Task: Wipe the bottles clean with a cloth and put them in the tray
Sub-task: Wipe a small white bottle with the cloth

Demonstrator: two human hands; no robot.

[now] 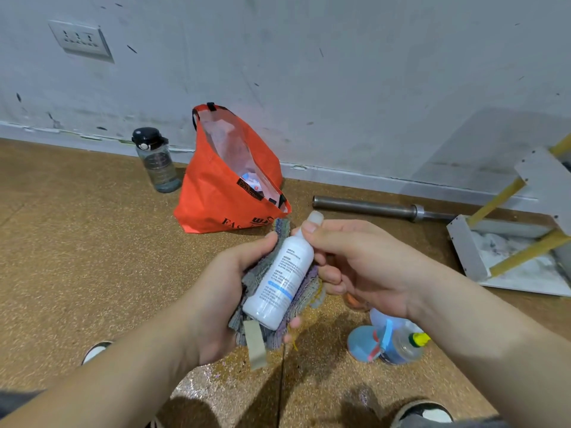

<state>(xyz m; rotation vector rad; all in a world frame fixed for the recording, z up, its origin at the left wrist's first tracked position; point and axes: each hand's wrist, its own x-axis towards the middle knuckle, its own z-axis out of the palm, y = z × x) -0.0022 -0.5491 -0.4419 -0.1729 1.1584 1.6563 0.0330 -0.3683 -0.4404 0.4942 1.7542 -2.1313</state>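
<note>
Two hands meet: left hand (216,291) cups cloth (296,291) under white bottle (282,276), right hand (364,267) pinching its neck.

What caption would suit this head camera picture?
Left hand cradles a white bottle in a cloth while right hand grips its neck.

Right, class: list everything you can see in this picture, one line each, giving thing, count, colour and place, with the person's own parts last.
white bottle: one, white with blue label band, lying on the cloth between both hands
cloth: one, grey and purple striped, in the left palm
orange bag: one, orange, open, by the wall
water bottle: one, dark clear with black lid, left of the bag
metal bar: one, grey, on the floor along the wall
floor bottles: a few, blue and clear, one with a yellow cap, under the right wrist
wall socket: one, white, upper left
shoes: two, black and white, bottom edge
left hand: holds cloth and bottle
right hand: grips the bottle's neck
</note>
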